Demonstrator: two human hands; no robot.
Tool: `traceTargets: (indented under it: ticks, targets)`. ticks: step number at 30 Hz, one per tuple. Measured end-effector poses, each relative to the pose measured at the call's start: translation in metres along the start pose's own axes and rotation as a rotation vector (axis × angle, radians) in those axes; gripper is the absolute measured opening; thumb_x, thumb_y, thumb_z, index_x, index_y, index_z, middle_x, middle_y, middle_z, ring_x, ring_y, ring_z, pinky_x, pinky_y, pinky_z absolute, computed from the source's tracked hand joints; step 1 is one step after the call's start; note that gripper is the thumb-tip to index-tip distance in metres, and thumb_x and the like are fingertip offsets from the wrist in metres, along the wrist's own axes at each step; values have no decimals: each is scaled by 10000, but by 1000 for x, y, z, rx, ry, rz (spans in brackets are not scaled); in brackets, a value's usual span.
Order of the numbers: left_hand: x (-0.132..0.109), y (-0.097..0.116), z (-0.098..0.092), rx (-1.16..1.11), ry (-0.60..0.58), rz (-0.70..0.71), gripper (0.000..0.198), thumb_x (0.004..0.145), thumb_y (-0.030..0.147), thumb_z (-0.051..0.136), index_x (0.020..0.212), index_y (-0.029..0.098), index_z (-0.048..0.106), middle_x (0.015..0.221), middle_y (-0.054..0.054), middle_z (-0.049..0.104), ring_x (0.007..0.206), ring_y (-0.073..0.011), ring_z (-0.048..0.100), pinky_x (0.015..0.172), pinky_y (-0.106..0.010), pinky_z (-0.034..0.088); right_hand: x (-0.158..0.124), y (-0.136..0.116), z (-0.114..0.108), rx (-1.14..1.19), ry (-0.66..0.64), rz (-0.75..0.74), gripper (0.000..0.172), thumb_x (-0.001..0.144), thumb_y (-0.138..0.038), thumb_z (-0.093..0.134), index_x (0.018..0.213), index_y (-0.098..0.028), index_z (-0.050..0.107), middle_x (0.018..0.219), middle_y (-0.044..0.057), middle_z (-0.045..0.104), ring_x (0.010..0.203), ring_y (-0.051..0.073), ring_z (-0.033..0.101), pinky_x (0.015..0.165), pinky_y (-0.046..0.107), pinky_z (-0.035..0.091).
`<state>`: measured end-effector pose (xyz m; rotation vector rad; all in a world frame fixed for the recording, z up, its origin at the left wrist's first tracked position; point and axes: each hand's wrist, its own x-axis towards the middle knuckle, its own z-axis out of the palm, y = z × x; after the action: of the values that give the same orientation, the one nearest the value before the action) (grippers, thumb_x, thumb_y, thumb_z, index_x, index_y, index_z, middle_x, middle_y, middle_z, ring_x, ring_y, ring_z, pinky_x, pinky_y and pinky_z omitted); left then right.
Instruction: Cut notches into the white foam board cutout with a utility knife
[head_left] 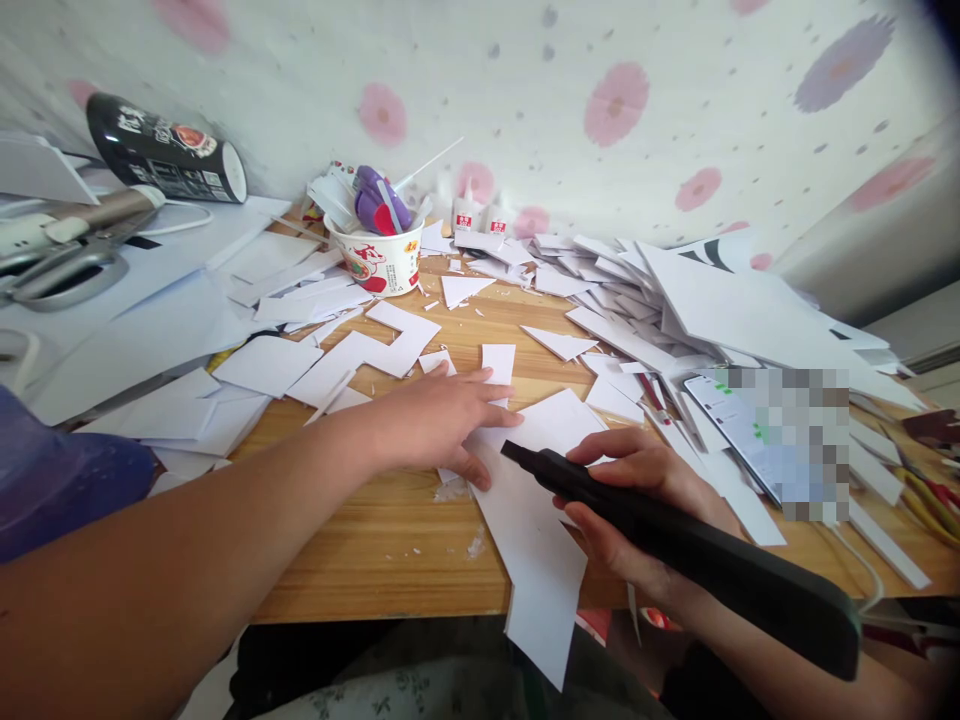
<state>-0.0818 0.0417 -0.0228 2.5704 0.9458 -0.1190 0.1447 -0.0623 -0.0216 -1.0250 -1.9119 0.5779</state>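
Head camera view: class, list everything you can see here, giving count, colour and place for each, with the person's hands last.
table: one, light wood, under everything
card pieces: many, white, scattered across the table, piled at right
large card piece: one, white, overhanging the near edge
black tool: one, long, tip over the large card piece
paper cup: one, white and red, back centre, stuffed with bits
glue bottles: two, white, red labels, by the wall
black can: one, lying at back left
phone: one, screen blurred, right
left hand: flat on the large card piece
right hand: gripping the black tool
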Motion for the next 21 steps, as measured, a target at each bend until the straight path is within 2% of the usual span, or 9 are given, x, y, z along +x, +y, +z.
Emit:
traceTargets:
  ticks: [6, 10, 13, 17, 21]
  targets:
    - [-1, 2, -1, -6, -9, -19, 769, 706, 551, 754, 1397, 381, 461, 1568, -39, 322, 1462, -340, 168, 1115, -622, 109, 7, -6, -5, -104, -56, -68, 241, 784, -184, 693, 960, -276, 557, 931, 42, 649, 777, 191, 672, 633, 322, 582]
    - [-3, 3, -2, -7, 14, -4, 765, 697, 561, 760, 1385, 382, 479, 1562, -44, 339, 1457, -343, 187, 1123, -597, 122, 8, -10, -8, -180, -168, -89, 259, 819, -198, 674, 1053, -263, 586, 1077, 80, 670, 909, 205, 692, 751, 316, 595]
    - [-3, 2, -1, -4, 18, 7, 750, 696, 556, 765, 1376, 400, 487, 1569, -27, 325, 1457, -346, 185, 1121, -582, 154, 5, -11, -9, -182, -192, -104, 317, 828, -180, 669, 1120, -257, 574, 1154, 89, 669, 970, 197, 693, 805, 292, 592]
    - [-3, 1, -1, 15, -3, 5, 704, 717, 563, 743, 1362, 461, 478, 1578, -1, 305, 1458, -376, 155, 1100, -643, 132, 4, -13, -9, -183, -226, -145, 328, 829, -169, 664, 1133, -246, 568, 1144, 98, 688, 972, 194, 702, 794, 278, 603]
    - [-1, 2, -3, 31, -42, -7, 703, 725, 604, 708, 1371, 468, 464, 1593, -5, 263, 1456, -398, 140, 1086, -671, 136, 3, -14, -9, -196, -228, -159, 306, 834, -166, 655, 1125, -222, 575, 1131, 108, 697, 944, 189, 712, 769, 272, 608]
